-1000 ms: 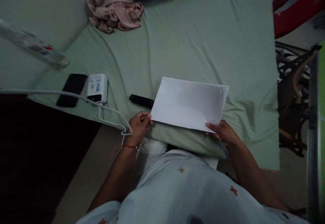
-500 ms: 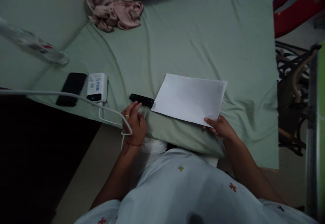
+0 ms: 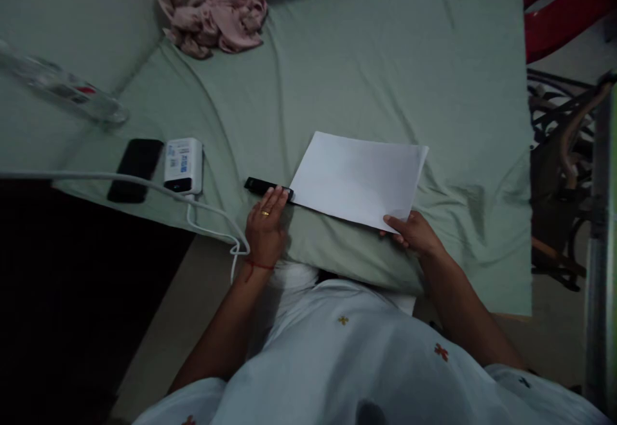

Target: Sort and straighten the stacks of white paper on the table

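White sheets of paper (image 3: 359, 177) lie slanted above the cloth near the front edge of the table. My right hand (image 3: 413, 231) pinches their lower right corner, with the thumb on top and the fingers below. At the lower left corner of the paper is a black stapler (image 3: 259, 184), its right end touching or overlapping that corner. The stretched fingers of my left hand (image 3: 268, 222) lie on top of the stapler's right part; the thumb is hidden. A ring and a red wrist thread show on this hand.
A white power bank (image 3: 184, 161) with a white cable (image 3: 202, 205) lies left of my left hand, beside a black phone (image 3: 135, 169). Farther off are a clear plastic bottle (image 3: 67, 87) and a crumpled pink cloth (image 3: 216, 20). Red chairs (image 3: 563, 20) stand at the right.
My left hand has moved right and slightly up, out of the cable loop and onto the stapler. The paper has shifted slightly up, still in my right hand.
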Action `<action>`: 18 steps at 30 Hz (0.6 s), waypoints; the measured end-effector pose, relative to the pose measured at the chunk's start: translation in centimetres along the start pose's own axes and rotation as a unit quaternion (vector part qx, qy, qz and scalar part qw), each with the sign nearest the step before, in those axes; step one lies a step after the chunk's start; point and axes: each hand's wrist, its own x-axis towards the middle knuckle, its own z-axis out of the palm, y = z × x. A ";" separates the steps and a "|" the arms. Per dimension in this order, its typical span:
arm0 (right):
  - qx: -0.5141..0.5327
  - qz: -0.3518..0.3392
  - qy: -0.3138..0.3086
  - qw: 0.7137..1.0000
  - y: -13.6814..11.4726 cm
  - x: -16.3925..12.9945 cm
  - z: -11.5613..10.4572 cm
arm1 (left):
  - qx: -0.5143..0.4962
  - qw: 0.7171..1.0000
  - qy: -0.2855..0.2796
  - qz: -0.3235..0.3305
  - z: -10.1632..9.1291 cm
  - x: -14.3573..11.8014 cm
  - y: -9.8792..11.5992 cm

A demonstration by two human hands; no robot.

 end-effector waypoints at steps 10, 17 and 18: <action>0.007 -0.104 0.120 0.987 1.3 1.8 -0.5 | -0.027 0.999 0.018 0.005 0.0 0.3 0.2; 0.092 -0.046 0.108 0.989 2.8 -1.3 -5.5 | -0.095 0.987 0.102 -0.085 -0.8 -1.8 3.6; 0.096 -0.037 0.109 0.989 3.3 -2.0 -6.1 | -0.140 0.978 0.092 -0.126 -0.9 -2.2 4.4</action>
